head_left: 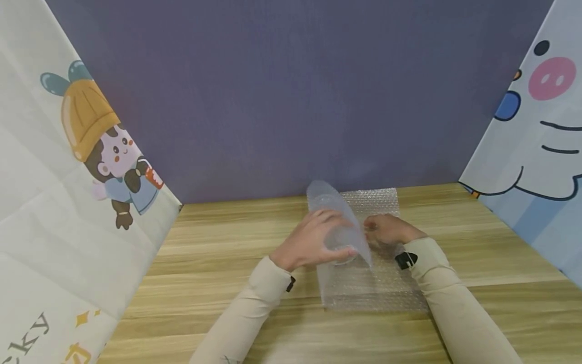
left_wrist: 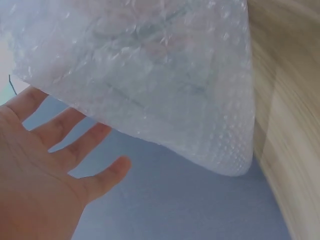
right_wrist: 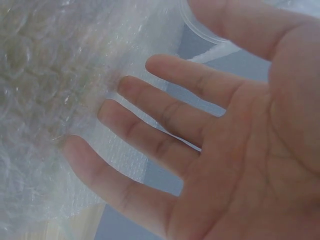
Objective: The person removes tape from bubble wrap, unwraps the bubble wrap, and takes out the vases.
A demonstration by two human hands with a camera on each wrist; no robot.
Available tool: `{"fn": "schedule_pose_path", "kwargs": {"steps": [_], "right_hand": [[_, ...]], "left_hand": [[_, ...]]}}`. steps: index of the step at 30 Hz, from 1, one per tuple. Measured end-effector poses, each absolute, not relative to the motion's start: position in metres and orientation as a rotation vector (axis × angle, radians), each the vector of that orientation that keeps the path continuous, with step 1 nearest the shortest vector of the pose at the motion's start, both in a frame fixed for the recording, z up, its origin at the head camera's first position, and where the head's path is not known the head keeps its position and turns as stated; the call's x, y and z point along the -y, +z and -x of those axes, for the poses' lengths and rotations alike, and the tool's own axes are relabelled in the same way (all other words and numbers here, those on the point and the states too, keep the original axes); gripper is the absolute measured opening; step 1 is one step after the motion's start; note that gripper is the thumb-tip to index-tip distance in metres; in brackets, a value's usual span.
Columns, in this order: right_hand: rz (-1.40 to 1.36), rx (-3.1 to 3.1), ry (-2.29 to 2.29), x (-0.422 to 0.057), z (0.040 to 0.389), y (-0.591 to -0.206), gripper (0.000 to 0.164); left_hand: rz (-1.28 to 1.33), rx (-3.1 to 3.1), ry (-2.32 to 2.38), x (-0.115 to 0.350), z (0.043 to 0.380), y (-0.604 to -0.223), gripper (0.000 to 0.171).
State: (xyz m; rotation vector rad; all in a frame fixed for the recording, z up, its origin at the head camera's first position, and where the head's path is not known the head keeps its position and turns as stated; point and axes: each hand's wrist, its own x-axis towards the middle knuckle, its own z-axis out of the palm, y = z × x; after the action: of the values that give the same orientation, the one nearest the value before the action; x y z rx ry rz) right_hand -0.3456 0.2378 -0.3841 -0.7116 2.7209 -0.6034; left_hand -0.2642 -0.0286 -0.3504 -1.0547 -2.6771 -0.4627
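Note:
A sheet of bubble wrap [head_left: 377, 290] lies on the wooden table, its left part raised in a curved flap [head_left: 325, 194]. Against this flap is my left hand [head_left: 313, 237], with fingers spread and fairly straight; the wrap's edge covers some fingertips [left_wrist: 102, 130] in the left wrist view. My right hand [head_left: 388, 228] is at the right of the flap. Its extended fingers [right_wrist: 160, 140] reach to the wrap, and the thumb overlaps a clear round rim [right_wrist: 200, 27]. Most of that clear round object is hidden by wrap and hands.
The wooden table [head_left: 218, 242] ends at a dark purple-grey wall panel [head_left: 273, 101] behind the wrap. A white sheet with a cartoon child [head_left: 118, 151] borders the left side. Another cartoon-printed sheet [head_left: 536, 162] stands along the right.

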Motion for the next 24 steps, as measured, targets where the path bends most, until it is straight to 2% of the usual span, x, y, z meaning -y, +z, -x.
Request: {"fn": "schedule_pose_path", "kwargs": {"steps": [10,18,24], "right_hand": [[0.732,-2.738,-0.606,-0.239,0.347,-0.383,0.042],[0.715,-2.736,-0.57,-0.238,0.348,-0.386,0.049],[0.702,-2.731,-0.586,-0.241,0.346,-0.387,0.048]], "left_hand": [[0.962,2.547,-0.618,0.042,0.266,-0.338,0.056],[0.878,2.439,-0.717,0.052,0.265,-0.331,0.047],[0.83,2.389,-0.791,0.059,0.267,-0.324,0.04]]}}
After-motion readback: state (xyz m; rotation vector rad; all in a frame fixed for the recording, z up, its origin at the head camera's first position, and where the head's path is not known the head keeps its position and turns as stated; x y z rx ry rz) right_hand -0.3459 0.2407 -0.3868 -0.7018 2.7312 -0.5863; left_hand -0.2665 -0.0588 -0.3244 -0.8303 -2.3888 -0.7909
